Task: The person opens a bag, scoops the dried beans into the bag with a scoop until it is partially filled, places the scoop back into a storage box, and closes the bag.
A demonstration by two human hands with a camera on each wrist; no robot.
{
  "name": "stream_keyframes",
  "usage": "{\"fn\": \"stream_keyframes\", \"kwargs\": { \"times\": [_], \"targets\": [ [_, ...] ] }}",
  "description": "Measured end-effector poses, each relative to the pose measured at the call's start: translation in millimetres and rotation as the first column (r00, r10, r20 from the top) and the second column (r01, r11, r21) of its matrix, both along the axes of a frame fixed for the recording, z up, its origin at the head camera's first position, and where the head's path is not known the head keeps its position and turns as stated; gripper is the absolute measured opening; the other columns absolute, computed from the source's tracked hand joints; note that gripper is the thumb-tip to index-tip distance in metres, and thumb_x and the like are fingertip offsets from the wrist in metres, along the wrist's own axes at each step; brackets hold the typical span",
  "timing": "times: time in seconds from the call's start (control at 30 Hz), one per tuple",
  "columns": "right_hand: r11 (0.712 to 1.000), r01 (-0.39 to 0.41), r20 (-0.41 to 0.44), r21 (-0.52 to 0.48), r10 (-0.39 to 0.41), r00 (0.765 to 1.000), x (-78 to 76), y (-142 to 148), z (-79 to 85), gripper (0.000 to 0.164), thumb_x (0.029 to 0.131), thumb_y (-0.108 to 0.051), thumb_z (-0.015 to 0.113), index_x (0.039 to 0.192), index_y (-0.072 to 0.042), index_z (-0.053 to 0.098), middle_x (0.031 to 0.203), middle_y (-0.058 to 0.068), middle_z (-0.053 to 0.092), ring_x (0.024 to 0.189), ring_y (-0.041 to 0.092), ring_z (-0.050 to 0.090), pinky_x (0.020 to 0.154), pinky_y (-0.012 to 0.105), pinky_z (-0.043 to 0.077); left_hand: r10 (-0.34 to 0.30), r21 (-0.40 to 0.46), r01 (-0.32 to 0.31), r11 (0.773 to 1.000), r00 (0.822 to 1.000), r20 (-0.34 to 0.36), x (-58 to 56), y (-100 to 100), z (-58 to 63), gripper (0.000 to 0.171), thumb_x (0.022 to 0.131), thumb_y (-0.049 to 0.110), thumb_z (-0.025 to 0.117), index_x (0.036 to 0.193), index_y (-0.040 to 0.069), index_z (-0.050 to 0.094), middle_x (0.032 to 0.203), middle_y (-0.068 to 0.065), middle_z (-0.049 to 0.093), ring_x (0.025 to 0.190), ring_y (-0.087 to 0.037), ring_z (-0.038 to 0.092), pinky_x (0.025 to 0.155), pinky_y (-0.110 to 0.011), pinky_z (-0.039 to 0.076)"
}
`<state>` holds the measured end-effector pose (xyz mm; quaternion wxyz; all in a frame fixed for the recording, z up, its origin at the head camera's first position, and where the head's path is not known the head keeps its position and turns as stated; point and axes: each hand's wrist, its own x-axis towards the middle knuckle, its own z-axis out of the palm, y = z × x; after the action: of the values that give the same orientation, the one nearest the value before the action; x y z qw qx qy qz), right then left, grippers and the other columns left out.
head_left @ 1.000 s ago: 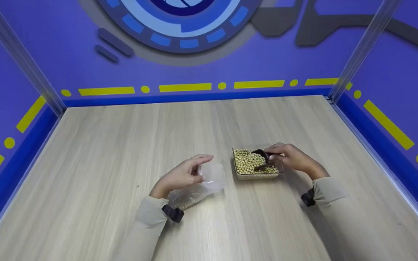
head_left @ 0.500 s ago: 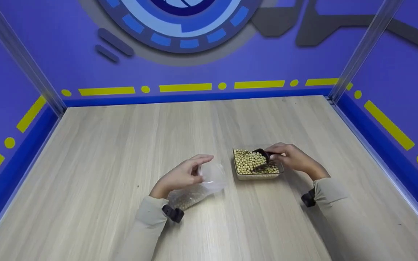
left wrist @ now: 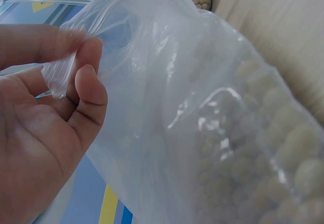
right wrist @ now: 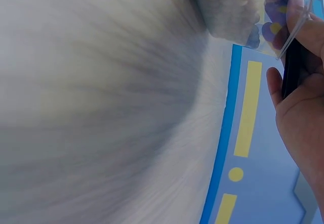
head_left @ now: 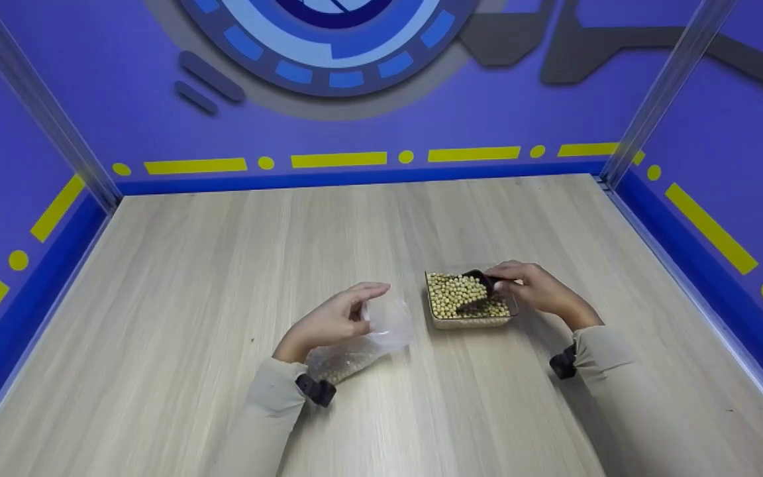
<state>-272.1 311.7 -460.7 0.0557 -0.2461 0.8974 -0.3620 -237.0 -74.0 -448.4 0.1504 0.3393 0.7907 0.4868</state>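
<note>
The left hand (head_left: 328, 322) is pinching the rim of a clear plastic bag partly filled with pale round beans (head_left: 361, 344), which is lying on the light wooden table (head_left: 222, 278) at about 7 o'clock from the centre. Just beyond, toward 3 o'clock of the bag, the right hand (head_left: 530, 288) is gripping the handle of a small dark scoop (head_left: 479, 281), whose bowl is sitting among the beans in a clear rectangular plastic container (head_left: 467, 322)

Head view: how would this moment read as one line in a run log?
left hand: pinches plastic bag mouth | right hand: holds dark scoop in soybeans | clear tray: on wooden table
</note>
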Motion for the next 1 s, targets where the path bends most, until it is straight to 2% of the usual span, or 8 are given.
{"fn": "stream_keyframes", "kwargs": {
  "times": [0.13,0.37,0.6,0.83,1.0],
  "targets": [
    [1.0,-0.001,0.003,-0.014,0.001,1.0,0.0,-0.3,0.3,0.034,0.094,-0.011,0.057,0.126,0.0,0.062,0.124,0.019,0.062,0.118,0.035,0.055,0.094,0.043,0.048,0.002,-0.006,-0.002,1.0,1.0,0.0,-0.5,0.0,-0.8,0.064,0.081,-0.007,0.057,0.143,-0.005,0.04,0.148,-0.019,0.039,0.077,-0.011,0.042,0.07,-0.019,0.04],
    [0.999,-0.002,0.0,-0.032,0.002,1.0,-0.6,-0.2,0.0,0.035,0.094,-0.01,0.057,0.126,0.002,0.061,0.126,0.02,0.062,0.121,0.036,0.053,0.097,0.047,0.045,0.002,-0.004,-0.002,1.0,1.0,0.005,-0.5,0.2,-1.1,0.064,0.081,-0.007,0.057,0.143,-0.005,0.04,0.147,-0.018,0.04,0.078,-0.011,0.041,0.07,-0.02,0.04],
    [0.999,-0.004,0.023,-0.048,0.005,1.0,-1.3,0.0,-0.3,0.036,0.094,-0.009,0.057,0.128,0.003,0.059,0.127,0.021,0.06,0.122,0.038,0.051,0.097,0.043,0.046,-0.004,-0.002,0.004,1.0,1.0,0.012,0.2,-0.2,-0.1,0.063,0.083,-0.005,0.059,0.143,-0.004,0.04,0.148,-0.019,0.039,0.077,-0.01,0.041,0.07,-0.019,0.04],
    [0.998,0.0,0.037,-0.063,0.002,0.999,-2.3,0.6,-0.9,0.035,0.094,-0.01,0.057,0.127,0.003,0.06,0.128,0.022,0.06,0.125,0.039,0.049,0.1,0.049,0.042,0.001,-0.007,0.0,1.0,1.0,0.017,-0.1,0.1,-0.4,0.063,0.082,-0.005,0.059,0.143,-0.004,0.04,0.148,-0.02,0.039,0.077,-0.011,0.042,0.07,-0.019,0.04],
    [0.998,0.007,0.034,-0.055,-0.005,0.999,-2.4,0.7,-0.6,0.035,0.095,-0.011,0.056,0.127,0.002,0.06,0.127,0.021,0.06,0.124,0.038,0.05,0.1,0.045,0.043,-0.001,-0.002,0.001,1.0,1.0,0.024,-0.8,0.4,-0.7,0.064,0.082,-0.005,0.059,0.142,-0.005,0.04,0.148,-0.019,0.038,0.076,-0.011,0.042,0.069,-0.019,0.04]
  ]
}}
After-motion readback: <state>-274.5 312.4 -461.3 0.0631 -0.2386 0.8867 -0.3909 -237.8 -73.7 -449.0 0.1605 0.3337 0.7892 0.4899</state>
